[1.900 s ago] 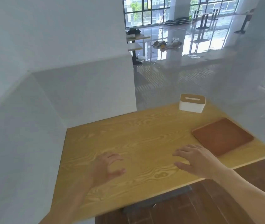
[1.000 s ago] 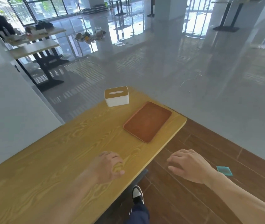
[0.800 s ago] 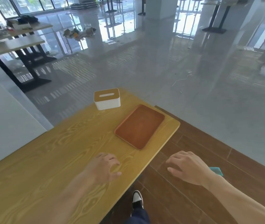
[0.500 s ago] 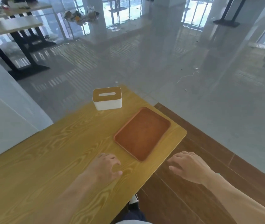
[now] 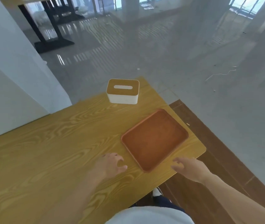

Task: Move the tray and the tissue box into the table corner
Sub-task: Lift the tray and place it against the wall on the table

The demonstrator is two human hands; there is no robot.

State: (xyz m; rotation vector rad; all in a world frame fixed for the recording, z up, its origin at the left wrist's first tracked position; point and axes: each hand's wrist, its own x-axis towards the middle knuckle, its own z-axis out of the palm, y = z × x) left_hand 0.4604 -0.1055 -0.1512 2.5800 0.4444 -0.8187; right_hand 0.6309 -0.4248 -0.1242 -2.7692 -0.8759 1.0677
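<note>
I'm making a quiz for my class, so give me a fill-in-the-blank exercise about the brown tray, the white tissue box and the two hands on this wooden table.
1. The flat brown rectangular tray holds ____.
2. The white tissue box with a wooden lid stands on the table's ____ corner.
3. The left hand and right hand hold ____.
4. The yellow wooden table carries ____ objects.

Missing words: nothing; far; nothing; two
</note>
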